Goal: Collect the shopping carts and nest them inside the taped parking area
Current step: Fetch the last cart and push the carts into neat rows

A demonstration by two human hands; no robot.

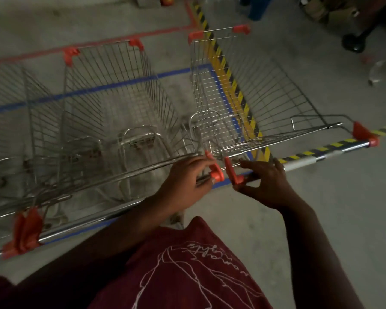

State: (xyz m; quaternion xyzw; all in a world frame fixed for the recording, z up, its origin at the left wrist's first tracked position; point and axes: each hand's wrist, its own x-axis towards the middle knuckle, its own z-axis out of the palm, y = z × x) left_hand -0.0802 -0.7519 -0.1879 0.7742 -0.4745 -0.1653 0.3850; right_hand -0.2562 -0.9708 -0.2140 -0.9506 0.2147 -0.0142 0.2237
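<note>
Two wire shopping carts stand side by side on a grey concrete floor, seen from above and behind their handles. The left cart, with at least one more cart nested into it at the far left, sits over a blue tape line that runs across the floor, and a red tape line lies farther off. The right cart stands just beside it, over the corner of the blue tape and a yellow-and-black hazard stripe. The left hand curls around the right end of the left cart's handle, fingers closed by its orange end cap. The right hand is at the left end of the right cart's chrome handle bar, thumb below and fingers bent over the bar beside its orange bracket; whether it grips firmly I cannot tell. A maroon printed shirt fills the near foreground
</note>
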